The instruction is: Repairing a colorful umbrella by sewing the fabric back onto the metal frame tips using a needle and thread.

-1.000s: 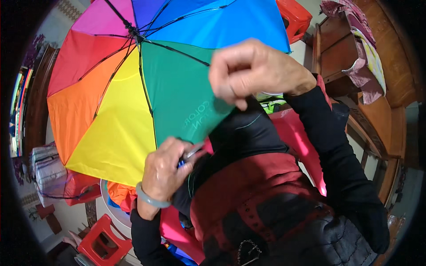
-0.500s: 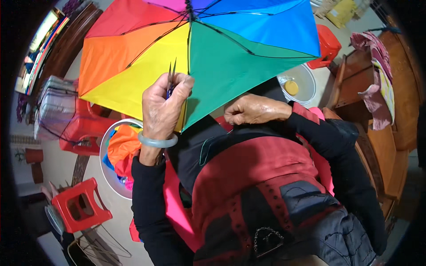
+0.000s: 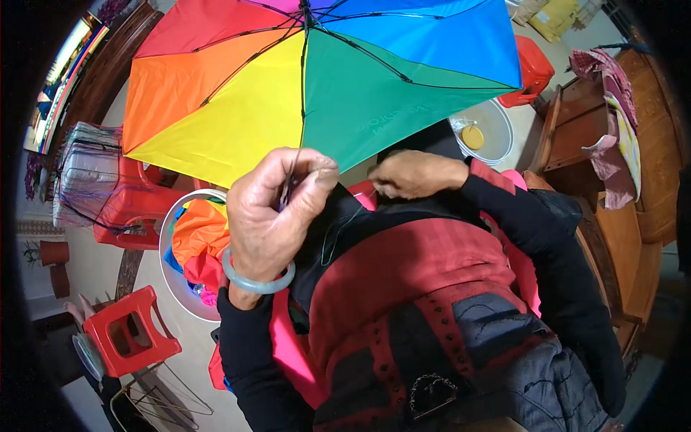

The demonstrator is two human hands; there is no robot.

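An open rainbow umbrella (image 3: pixel 374 93) lies before me with its black ribs and underside showing. My left hand (image 3: pixel 277 212), with a pale bangle at the wrist, is closed on a pair of small thread scissors (image 3: pixel 286 189), mostly hidden by the fingers. This hand is close to the umbrella's near edge, where the yellow and green panels meet. To its right, my right hand (image 3: pixel 421 175) is pinched closed above my lap; a fine glint shows by its fingertips, too small to name. A loose dark green thread (image 3: pixel 337 234) trails over my dark clothing toward that hand.
A white tub (image 3: pixel 167 270) of bright folded fabric stands at left. Red stools (image 3: pixel 133 330) stand at left, one under a wrapped bundle (image 3: pixel 90 169). Right of the umbrella are a basin (image 3: pixel 497 144) holding a yellow round thing and a wooden chair (image 3: pixel 576 137) with a draped towel.
My left hand has moved down and right, and the scissors' blades have swung from pointing up into its fingers. My right hand has shifted slightly up; the umbrella has shifted a little.
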